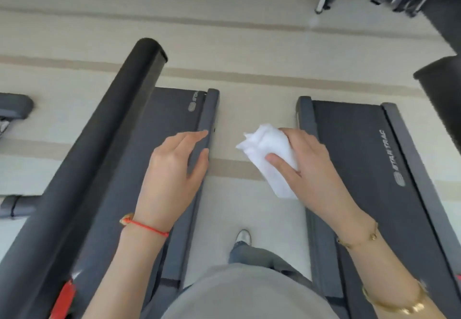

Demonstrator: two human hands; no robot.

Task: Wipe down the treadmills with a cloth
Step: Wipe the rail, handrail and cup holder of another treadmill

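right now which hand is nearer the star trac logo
Right. The right hand, holding the cloth, hangs over the left edge of the treadmill bearing the logo. The left hand is over the other treadmill's side rail, across the floor gap.

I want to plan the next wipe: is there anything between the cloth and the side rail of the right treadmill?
Nothing visible. The cloth, held in the right hand, hangs beside the right treadmill's side rail, with only bare floor between.
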